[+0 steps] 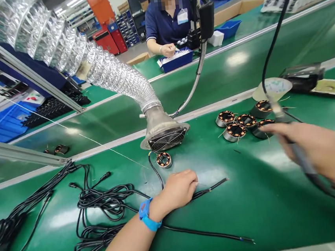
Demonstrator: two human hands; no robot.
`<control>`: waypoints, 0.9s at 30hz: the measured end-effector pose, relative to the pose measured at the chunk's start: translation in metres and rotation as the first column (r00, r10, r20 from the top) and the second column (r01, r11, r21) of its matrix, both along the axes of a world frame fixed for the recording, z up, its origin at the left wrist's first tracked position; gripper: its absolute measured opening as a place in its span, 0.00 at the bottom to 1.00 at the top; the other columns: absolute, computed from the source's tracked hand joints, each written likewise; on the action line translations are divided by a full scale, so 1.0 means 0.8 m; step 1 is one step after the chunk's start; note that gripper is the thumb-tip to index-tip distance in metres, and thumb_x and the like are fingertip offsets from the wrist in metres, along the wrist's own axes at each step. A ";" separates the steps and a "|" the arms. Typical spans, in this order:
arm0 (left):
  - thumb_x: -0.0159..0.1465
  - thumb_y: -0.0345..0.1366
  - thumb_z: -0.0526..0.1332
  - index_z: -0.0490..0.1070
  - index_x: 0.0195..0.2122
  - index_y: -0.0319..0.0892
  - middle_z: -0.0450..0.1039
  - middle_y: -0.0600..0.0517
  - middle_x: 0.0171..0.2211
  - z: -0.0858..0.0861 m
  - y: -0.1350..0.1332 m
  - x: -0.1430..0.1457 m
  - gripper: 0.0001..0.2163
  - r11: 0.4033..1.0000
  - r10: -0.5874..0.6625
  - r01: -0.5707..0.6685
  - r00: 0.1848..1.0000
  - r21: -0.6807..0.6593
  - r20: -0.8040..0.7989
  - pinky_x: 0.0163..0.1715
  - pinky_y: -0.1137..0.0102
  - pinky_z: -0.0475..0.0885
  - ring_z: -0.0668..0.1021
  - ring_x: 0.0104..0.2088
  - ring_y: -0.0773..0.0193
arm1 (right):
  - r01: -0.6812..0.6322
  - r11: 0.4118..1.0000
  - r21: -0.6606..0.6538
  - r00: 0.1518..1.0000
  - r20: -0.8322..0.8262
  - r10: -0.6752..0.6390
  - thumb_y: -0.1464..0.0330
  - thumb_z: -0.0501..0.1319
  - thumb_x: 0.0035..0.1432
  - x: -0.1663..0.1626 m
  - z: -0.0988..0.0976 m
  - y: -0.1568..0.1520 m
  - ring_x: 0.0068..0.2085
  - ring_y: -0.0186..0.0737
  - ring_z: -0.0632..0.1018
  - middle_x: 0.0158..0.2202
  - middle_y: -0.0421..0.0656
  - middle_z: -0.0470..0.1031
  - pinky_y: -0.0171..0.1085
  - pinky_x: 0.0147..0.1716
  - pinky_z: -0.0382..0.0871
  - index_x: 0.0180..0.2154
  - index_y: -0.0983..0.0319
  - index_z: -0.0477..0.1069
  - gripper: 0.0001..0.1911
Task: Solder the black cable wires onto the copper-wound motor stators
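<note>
My left hand, with a blue wrist strap, rests on the green bench and pins down a thin black cable. Just beyond it a small wound stator lies under the fume fan. My right hand is blurred and grips a soldering iron whose cord runs up and away. Several more stators sit in a cluster beside its tip.
A silver flexible duct arcs down to the fan. Coiled black cables lie at the left. A soldering station and sponge tray stand at the right. Across the conveyor a person in a blue shirt works over a blue bin.
</note>
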State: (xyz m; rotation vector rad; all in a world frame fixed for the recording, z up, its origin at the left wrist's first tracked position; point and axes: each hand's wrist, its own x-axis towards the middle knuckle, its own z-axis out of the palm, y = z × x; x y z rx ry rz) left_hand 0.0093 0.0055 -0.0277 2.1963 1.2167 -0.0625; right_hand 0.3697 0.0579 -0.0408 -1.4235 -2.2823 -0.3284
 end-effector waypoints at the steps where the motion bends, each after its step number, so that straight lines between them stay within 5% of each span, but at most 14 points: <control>1: 0.67 0.32 0.50 0.69 0.39 0.41 0.76 0.48 0.42 0.002 -0.004 0.003 0.09 1.000 -0.031 0.031 0.999 0.003 -0.023 0.42 0.69 0.69 0.77 0.43 0.61 | -0.056 0.998 0.003 0.998 0.016 0.056 0.64 0.46 0.67 -0.016 -0.003 0.002 0.39 0.40 0.74 0.38 0.47 0.74 0.39 0.37 0.65 0.48 0.57 0.72 0.17; 6: 0.66 0.33 0.52 0.69 0.36 0.41 0.76 0.49 0.40 0.008 -0.021 0.010 0.07 0.989 -0.121 0.126 0.990 -0.081 0.066 0.39 0.68 0.67 0.76 0.40 0.61 | -0.161 0.987 -0.019 0.985 0.062 0.162 0.65 0.49 0.66 -0.072 -0.002 0.027 0.39 0.43 0.72 0.34 0.48 0.74 0.41 0.38 0.63 0.44 0.59 0.73 0.15; 9: 0.64 0.30 0.54 0.68 0.31 0.40 0.74 0.52 0.33 0.007 -0.013 0.006 0.05 0.971 0.190 -0.141 0.946 -0.195 0.262 0.37 0.71 0.65 0.73 0.35 0.65 | -0.208 0.978 -0.022 0.977 0.037 0.208 0.64 0.52 0.66 -0.098 0.002 0.021 0.36 0.42 0.72 0.33 0.47 0.73 0.41 0.36 0.62 0.43 0.60 0.72 0.12; 12: 0.63 0.29 0.55 0.65 0.30 0.39 0.66 0.56 0.27 0.003 0.004 -0.003 0.04 0.815 0.571 -0.425 0.706 -0.394 0.419 0.33 0.74 0.63 0.69 0.30 0.70 | -0.286 0.958 -0.019 0.958 -0.016 0.286 0.66 0.53 0.66 -0.131 0.000 -0.004 0.34 0.40 0.72 0.34 0.45 0.74 0.39 0.35 0.64 0.44 0.59 0.70 0.10; 14: 0.63 0.29 0.55 0.64 0.31 0.38 0.64 0.57 0.26 0.000 0.012 -0.009 0.03 0.740 0.670 -0.490 0.601 -0.462 0.435 0.32 0.75 0.62 0.67 0.28 0.72 | -0.332 0.943 -0.028 0.942 -0.053 0.330 0.67 0.53 0.66 -0.154 -0.004 -0.027 0.34 0.39 0.72 0.34 0.43 0.74 0.38 0.34 0.64 0.45 0.58 0.69 0.09; 21: 0.63 0.35 0.58 0.68 0.30 0.36 0.65 0.57 0.25 -0.005 0.013 -0.017 0.07 0.781 0.578 -0.361 0.727 -0.510 0.371 0.31 0.73 0.59 0.66 0.29 0.71 | -0.367 0.928 -0.068 0.912 -0.221 0.345 0.67 0.51 0.66 -0.200 0.007 -0.081 0.32 0.39 0.73 0.35 0.43 0.74 0.38 0.32 0.64 0.49 0.60 0.66 0.12; 27: 0.60 0.29 0.60 0.69 0.27 0.35 0.65 0.57 0.23 0.001 0.017 -0.009 0.06 0.645 0.715 -0.286 0.552 -0.709 0.428 0.31 0.75 0.59 0.64 0.25 0.75 | -0.372 0.916 -0.149 0.896 -0.317 0.312 0.63 0.51 0.65 -0.205 -0.002 -0.074 0.44 0.44 0.76 0.48 0.49 0.72 0.43 0.39 0.70 0.55 0.61 0.60 0.18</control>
